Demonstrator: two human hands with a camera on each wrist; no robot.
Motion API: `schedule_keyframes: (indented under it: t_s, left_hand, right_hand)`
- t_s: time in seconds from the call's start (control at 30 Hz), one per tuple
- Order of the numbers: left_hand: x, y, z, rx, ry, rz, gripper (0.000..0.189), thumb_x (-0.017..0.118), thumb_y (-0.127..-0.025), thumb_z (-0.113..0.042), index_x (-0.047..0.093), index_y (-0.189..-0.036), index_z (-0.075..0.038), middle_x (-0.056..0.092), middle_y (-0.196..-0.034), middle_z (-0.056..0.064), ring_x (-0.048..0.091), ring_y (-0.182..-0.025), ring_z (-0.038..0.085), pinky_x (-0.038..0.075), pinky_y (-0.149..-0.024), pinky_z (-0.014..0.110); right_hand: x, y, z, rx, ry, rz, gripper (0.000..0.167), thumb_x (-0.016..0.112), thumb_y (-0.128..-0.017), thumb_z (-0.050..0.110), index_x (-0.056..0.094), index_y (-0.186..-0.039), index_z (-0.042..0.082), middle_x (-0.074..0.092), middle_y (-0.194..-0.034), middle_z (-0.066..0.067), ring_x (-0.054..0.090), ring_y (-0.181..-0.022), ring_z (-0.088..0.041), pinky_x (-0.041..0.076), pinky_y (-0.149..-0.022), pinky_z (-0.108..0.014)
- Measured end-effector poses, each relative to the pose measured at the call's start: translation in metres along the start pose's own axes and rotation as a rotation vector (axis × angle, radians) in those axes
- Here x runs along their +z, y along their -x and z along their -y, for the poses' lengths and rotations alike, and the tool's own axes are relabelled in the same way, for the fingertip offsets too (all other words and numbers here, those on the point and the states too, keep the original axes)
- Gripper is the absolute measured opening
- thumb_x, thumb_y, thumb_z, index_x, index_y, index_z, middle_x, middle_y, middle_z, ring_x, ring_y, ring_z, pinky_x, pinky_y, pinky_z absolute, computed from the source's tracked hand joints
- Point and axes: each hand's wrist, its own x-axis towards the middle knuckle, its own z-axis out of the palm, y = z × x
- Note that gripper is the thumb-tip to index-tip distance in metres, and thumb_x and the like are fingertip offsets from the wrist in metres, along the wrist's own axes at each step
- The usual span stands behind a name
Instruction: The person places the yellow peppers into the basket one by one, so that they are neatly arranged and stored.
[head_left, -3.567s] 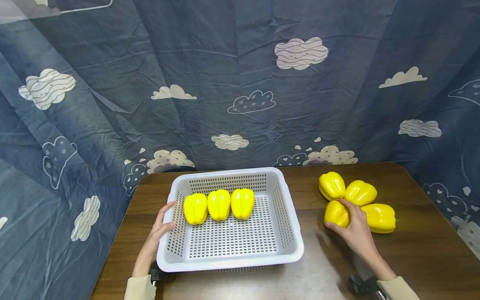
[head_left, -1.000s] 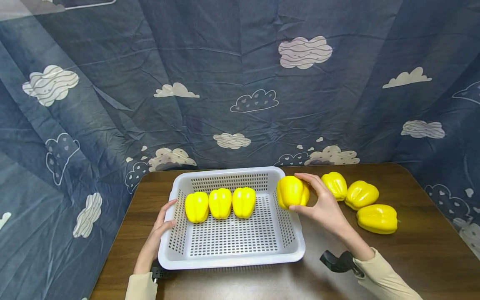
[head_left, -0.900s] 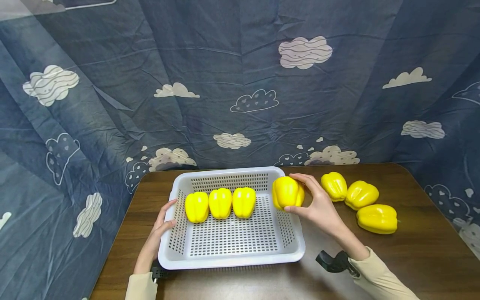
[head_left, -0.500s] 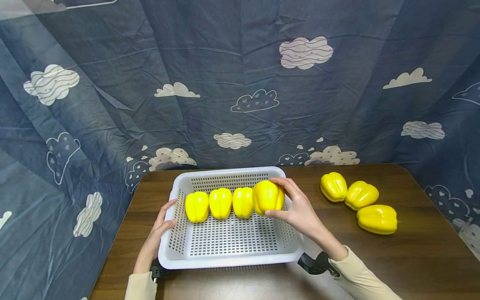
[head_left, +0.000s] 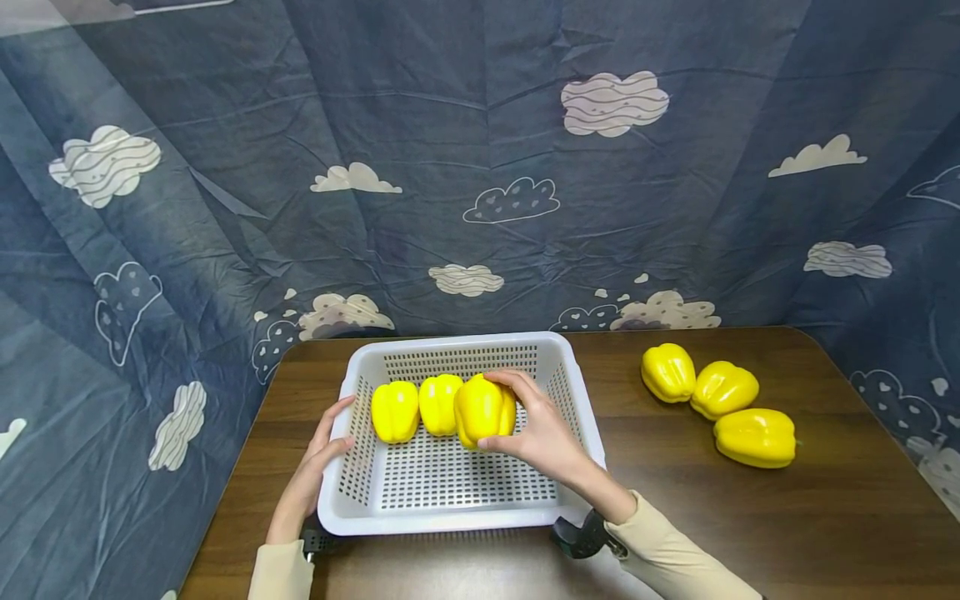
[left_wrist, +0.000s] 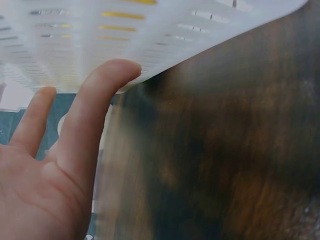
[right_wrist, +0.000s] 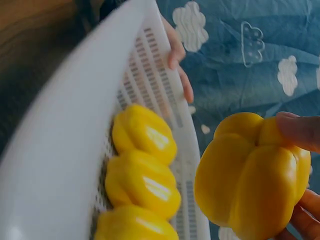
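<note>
My right hand (head_left: 536, 425) holds a yellow bell pepper (head_left: 480, 412) between thumb and fingers, over the white perforated basket (head_left: 450, 527). Two yellow bell peppers show in a row to its left, the leftmost pepper (head_left: 394, 412) near the basket's left wall; in the head view the held one hides a third. From the right wrist, the held pepper (right_wrist: 250, 175) appears above the rim, with three peppers inside, the middle pepper (right_wrist: 142, 184) among them. My left hand (head_left: 309, 475) touches the basket's left side with spread fingers; the left wrist view has its thumb (left_wrist: 95, 110) against the outer wall.
Three more yellow peppers lie in a cluster on the brown wooden table (head_left: 787, 542) to the right: a back pepper (head_left: 667, 372), a middle pepper (head_left: 723, 389) and a front pepper (head_left: 753, 437). A dark blue cloud-print curtain (head_left: 510, 250) hangs behind the table.
My right hand took a pepper from the cluster on the right and carried it left across the basket's right rim, over the row inside. My left hand stays at the basket's left side.
</note>
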Motion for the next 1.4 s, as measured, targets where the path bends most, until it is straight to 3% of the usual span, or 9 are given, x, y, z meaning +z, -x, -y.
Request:
schedule_keyframes:
  t_s: [0.53, 0.77, 1.4]
  left_hand:
    - [-0.001, 0.0, 0.0, -0.011, 0.017, 0.006, 0.059, 0.041, -0.093, -0.014, 0.022, -0.148, -0.023, 0.015, -0.153, 0.016, 0.039, -0.118, 0.046, 0.047, -0.082, 0.052]
    - [0.0, 0.001, 0.001, 0.0, -0.004, -0.01, 0.059, 0.042, -0.093, -0.014, 0.023, -0.148, -0.023, 0.016, -0.152, 0.017, 0.04, -0.116, 0.045, 0.048, -0.08, 0.05]
    - [-0.001, 0.001, 0.001, -0.004, -0.031, -0.012, 0.059, 0.043, -0.093, -0.018, 0.024, -0.148, -0.024, 0.019, -0.151, 0.016, 0.039, -0.119, 0.047, 0.048, -0.082, 0.054]
  right_hand:
    - [0.054, -0.003, 0.011, 0.02, -0.03, 0.13, 0.076, 0.086, -0.061, 0.013, 0.052, -0.129, 0.008, 0.051, -0.129, -0.004, 0.048, -0.116, -0.02, 0.039, -0.098, -0.043]
    - [0.07, -0.004, 0.015, 0.021, -0.032, 0.15, 0.075, 0.087, -0.061, 0.014, 0.053, -0.128, 0.009, 0.052, -0.127, -0.001, 0.05, -0.111, -0.017, 0.041, -0.094, -0.04]
    - [0.11, 0.004, 0.021, 0.034, -0.002, 0.202, 0.073, 0.086, -0.063, 0.013, 0.053, -0.127, 0.004, 0.052, -0.127, -0.005, 0.05, -0.113, -0.018, 0.038, -0.099, -0.036]
